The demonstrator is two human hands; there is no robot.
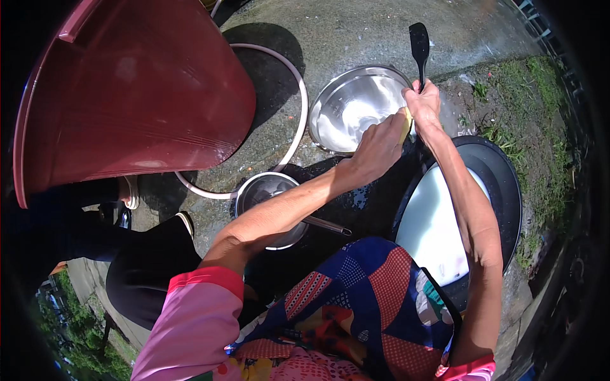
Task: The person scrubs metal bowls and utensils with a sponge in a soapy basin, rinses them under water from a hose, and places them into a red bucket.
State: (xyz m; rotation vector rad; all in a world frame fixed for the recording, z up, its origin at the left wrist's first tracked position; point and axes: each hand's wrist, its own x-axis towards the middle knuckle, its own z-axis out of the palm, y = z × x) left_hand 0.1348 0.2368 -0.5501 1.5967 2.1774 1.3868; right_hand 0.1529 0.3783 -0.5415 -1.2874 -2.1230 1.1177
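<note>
My right hand (424,105) is closed around the handle of a black spatula (420,47), whose flat blade points up and away from me. My left hand (379,147) grips a yellow sponge (406,126), held close beside my right hand. Whether the sponge touches the spatula's handle is hidden by my fingers. Just beyond my hands, a shiny stainless steel bowl (352,114) rests on the concrete. Under my right forearm sits a wide black basin (505,190) with whitish liquid (429,228) in it.
A large dark red plastic tub (143,90) fills the upper left. Beside it a pale hose (303,102) curves over the concrete (352,35). Partly behind my left forearm is a metal saucepan (252,190). Another person's dark-clothed leg (147,266) is at left; grass (543,152) borders the right.
</note>
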